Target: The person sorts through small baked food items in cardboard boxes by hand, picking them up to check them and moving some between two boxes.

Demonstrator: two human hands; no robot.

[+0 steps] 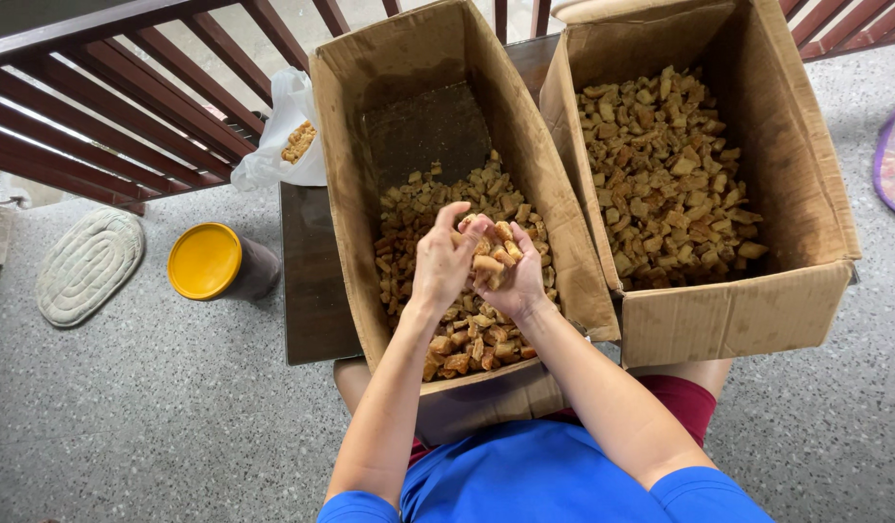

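Seated person, looking down. Both hands raised together over the left open brown cardboard box [438,194], which rests partly on the lap and partly on a dark low table [312,291]

- Right hand [513,276]: cupped palm-up, heaped with golden-brown fried chunks [491,254]
- Left hand [445,260]: fingers curled over the same heap from the side, pinching at pieces; the two hands touch
- The rest of the chunks lie loose in the box bottom, directly under the hands

Risks, as judged from this:
- Heap sits high on the cupped palm; a tilt of the wrist or a rough pick would spill pieces, most into the box, some possibly over the near edge onto the lap
- Box overhangs the table; a knee shift could tip it

Nearby: second cardboard box [738,310] of similar chunks to the right, clear plastic bag [283,136] behind, yellow-lidded dark jar [215,261] and grey oval mat [87,263] on the speckled floor
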